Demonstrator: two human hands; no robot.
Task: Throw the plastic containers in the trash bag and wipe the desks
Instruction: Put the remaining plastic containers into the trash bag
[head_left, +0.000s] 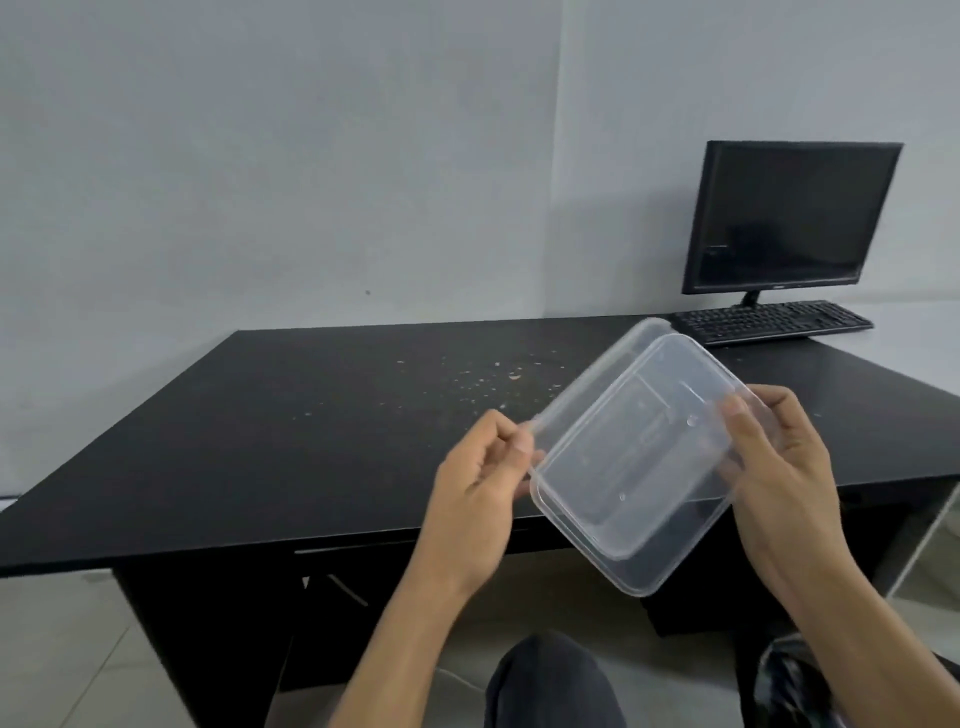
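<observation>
Left hand (480, 483) and right hand (779, 467) each with closed grip on tilted clear plastic container (636, 462), above crumb-strewn black surface (311, 431)

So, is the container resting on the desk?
No, both hands, left and right, hold the container up off the desk.

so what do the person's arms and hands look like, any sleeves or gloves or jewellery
Both arms are bare from the bottom of the picture up to the fingers: no sleeves show. The left hand and the right hand wear no gloves, and no rings, watch or wristband can be seen on the sides facing the camera. The nails look short and plain. Below the arms, a knee in dark trousers shows.
</observation>
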